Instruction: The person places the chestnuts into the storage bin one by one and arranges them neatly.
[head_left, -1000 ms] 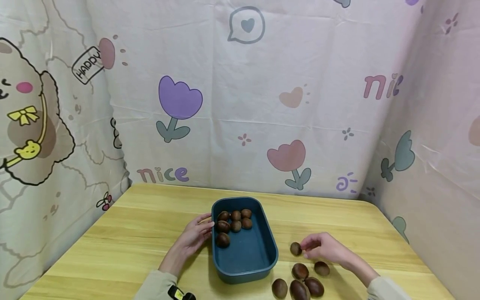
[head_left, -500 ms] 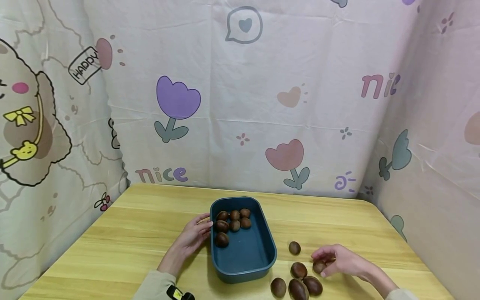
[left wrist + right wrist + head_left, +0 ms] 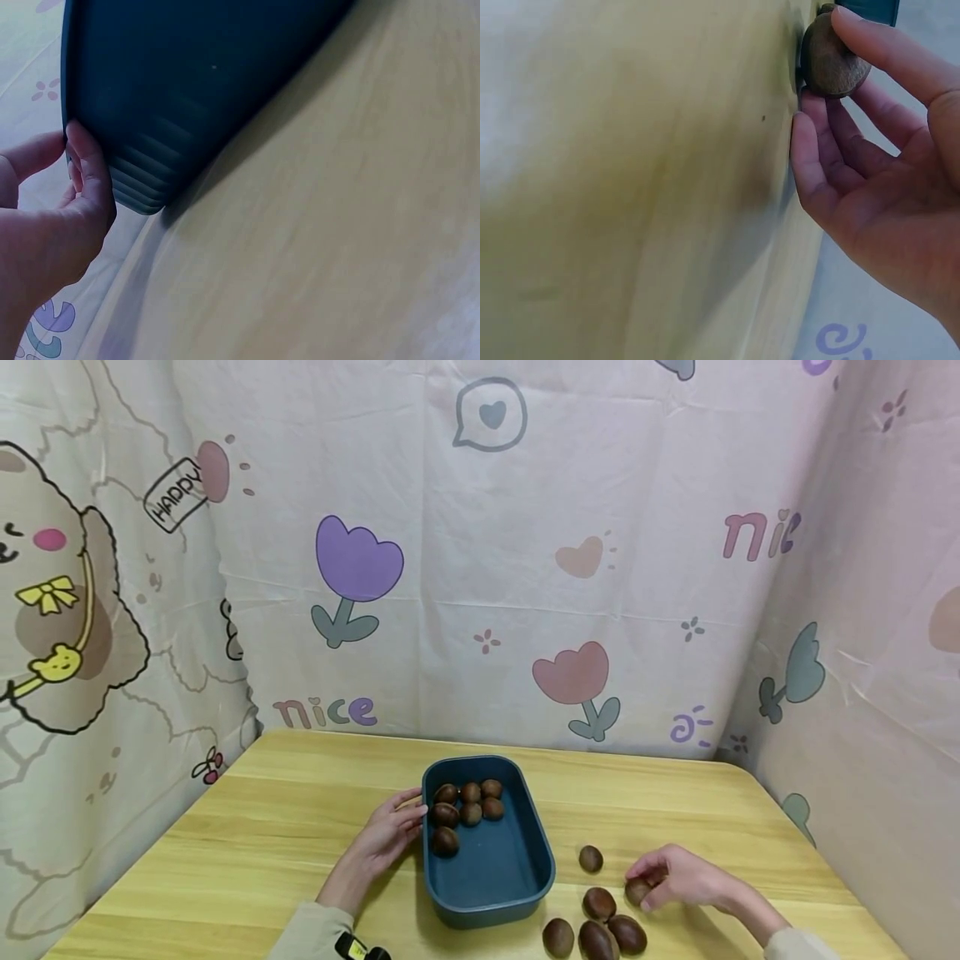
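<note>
In the head view a dark blue rectangular box [image 3: 498, 864] stands on the table with several brown chestnuts [image 3: 445, 842] grouped in its far left part. My left hand [image 3: 386, 835] touches the box's left side, its fingertips on the outer wall and at the rim. On the right, my right hand [image 3: 678, 881] holds one chestnut [image 3: 829, 60] between thumb and fingers, low over the table. A single chestnut [image 3: 591, 859] lies between that hand and the box. Several more chestnuts [image 3: 599, 903] lie in a loose cluster nearer the front.
The light wood table [image 3: 315, 777] reaches back to a printed cloth [image 3: 480, 568], which also hangs at both sides. A black device with a yellow label [image 3: 352, 946] is strapped at my left wrist.
My right hand has left the chestnut nearest the box and moved right and toward me to another one, which it now holds. The left hand stays at the box.
</note>
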The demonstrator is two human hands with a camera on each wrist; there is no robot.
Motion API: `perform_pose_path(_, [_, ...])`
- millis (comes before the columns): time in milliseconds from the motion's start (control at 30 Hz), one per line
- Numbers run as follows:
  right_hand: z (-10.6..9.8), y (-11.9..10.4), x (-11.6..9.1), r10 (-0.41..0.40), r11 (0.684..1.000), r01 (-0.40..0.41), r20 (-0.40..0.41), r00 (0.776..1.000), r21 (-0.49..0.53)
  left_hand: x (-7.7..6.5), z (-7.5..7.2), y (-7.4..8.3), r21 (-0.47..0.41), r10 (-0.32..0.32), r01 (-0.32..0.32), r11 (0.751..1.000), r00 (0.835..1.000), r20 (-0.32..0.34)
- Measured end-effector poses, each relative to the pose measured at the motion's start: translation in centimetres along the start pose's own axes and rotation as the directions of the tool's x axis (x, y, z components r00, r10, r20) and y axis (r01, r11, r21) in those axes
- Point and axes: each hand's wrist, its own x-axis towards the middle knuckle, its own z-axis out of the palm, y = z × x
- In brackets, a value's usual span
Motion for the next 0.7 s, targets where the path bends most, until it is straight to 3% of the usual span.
perform_pose_path(167, [-0.3, -0.2, 0.7, 0.023, 1.0, -0.023, -0.022, 0.999, -0.02, 0.0, 0.0, 0.0, -0.004, 0.005, -0.005, 1.0, 1.0, -0.002])
perform_pose_path(367, [-0.8, -0.8, 1.5, -0.007, 0.996, 0.002, -0.06, 0.998, -0.084, 0.0, 0.0, -0.1, -0.003, 0.005, -0.005, 1.0, 1.0, -0.004])
perform_pose_path(700, [-1.3, -3.5, 4.0, 0.007, 0.991, -0.022, -0.119, 0.993, -0.129, 0.1, 0.0, -0.2, 0.005, 0.006, -0.006, 1.0, 1.0, -0.011])
